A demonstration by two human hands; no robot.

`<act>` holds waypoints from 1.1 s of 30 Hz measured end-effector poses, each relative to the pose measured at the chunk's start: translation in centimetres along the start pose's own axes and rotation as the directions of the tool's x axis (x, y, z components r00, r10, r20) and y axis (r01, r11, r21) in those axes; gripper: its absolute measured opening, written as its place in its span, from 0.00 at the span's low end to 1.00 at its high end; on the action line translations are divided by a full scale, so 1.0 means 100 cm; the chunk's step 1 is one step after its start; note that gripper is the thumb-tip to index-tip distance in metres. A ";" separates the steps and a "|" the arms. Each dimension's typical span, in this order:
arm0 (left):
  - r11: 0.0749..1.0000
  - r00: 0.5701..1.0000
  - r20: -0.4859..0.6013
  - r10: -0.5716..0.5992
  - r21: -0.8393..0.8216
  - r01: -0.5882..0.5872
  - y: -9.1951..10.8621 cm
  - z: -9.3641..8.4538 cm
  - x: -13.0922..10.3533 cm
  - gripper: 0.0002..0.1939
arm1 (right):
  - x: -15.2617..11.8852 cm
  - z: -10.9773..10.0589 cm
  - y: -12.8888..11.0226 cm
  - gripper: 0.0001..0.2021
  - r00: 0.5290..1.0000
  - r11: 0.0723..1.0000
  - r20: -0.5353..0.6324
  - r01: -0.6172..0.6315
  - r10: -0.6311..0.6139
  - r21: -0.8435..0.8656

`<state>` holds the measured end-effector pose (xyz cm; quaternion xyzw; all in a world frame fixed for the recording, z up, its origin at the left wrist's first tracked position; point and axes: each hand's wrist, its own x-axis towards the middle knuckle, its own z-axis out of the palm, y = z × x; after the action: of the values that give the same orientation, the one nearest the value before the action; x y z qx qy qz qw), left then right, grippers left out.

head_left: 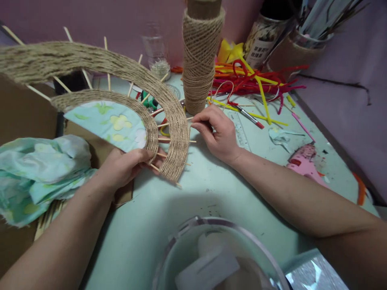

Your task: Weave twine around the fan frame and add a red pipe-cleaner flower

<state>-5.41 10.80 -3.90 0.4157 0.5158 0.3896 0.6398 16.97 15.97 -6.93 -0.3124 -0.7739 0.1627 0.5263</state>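
My left hand (130, 165) is closed on the lower right end of a half-round fan (178, 133), its thumb on the inner twine band. The fan has thin wooden sticks fanning out through two bands of jute twine, around a half circle of pale green floral cloth (121, 123). At its outer right edge my right hand (216, 131) pinches what looks like the twine strand, next to a stick's tip; the fingers partly hide it. Just behind stands a tall spool of jute twine (199, 60), with a loose loop of twine (225, 83) beside it.
Red, orange and yellow pipe cleaners (244, 78) lie at the back, near a jar (260, 38). A pink glue gun (306, 163) and paintbrush (250, 117) lie right. Crumpled floral cloth (45, 169) is left; a clear round container (217, 225) stands in front.
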 end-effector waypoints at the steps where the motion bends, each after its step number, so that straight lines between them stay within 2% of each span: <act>1: 1.000 1.000 -0.003 -0.008 -0.018 0.008 -0.001 -0.001 -0.002 0.13 | 0.000 0.000 -0.001 0.03 1.000 1.000 0.007 0.005 -0.006 0.003; 5: 0.995 1.000 0.013 -0.020 -0.101 0.021 -0.006 -0.010 -0.004 0.19 | -0.001 0.000 -0.001 0.03 0.999 0.999 0.024 -0.036 0.036 0.012; 10: 0.994 0.986 0.166 -0.022 -0.102 0.039 -0.008 -0.019 -0.001 0.19 | -0.001 0.002 -0.001 0.05 0.984 0.988 0.105 -0.149 0.145 0.033; 13: 0.997 0.982 0.187 -0.015 -0.077 0.030 -0.007 -0.020 -0.001 0.25 | -0.001 0.003 -0.003 0.05 0.959 0.966 0.178 -0.241 0.221 0.098; 16: 0.998 0.981 0.192 -0.017 -0.051 0.027 -0.006 -0.019 -0.001 0.30 | 0.002 0.002 -0.003 0.06 0.907 0.903 0.282 -0.376 0.313 0.207; 19: 0.999 0.979 0.202 -0.023 -0.043 0.033 -0.006 -0.020 -0.002 0.31 | 0.006 -0.001 -0.002 0.07 0.846 0.807 0.406 -0.489 0.346 0.330; 22: 0.997 0.971 0.235 -0.041 -0.049 0.054 -0.006 -0.022 -0.002 0.26 | 0.010 -0.005 -0.003 0.07 0.792 0.715 0.498 -0.572 0.353 0.402; 28: 0.991 0.940 0.330 -0.084 -0.073 0.114 -0.004 -0.027 -0.003 0.17 | 0.012 -0.010 -0.001 0.06 0.642 0.523 0.664 -0.743 0.384 0.417; 31: 0.991 0.936 0.342 -0.078 -0.074 0.110 -0.005 -0.028 -0.004 0.17 | 0.011 -0.010 -0.001 0.08 0.612 0.448 0.689 -0.779 0.389 0.440; 33: 0.992 0.935 0.345 -0.086 -0.059 0.112 -0.007 -0.026 -0.004 0.18 | 0.012 -0.009 -0.004 0.10 0.606 0.463 0.690 -0.781 0.396 0.420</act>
<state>-8.03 10.52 -4.75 0.4252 0.4018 0.2987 0.7540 17.41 16.35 -5.50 -0.2960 -0.5941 0.6910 0.2862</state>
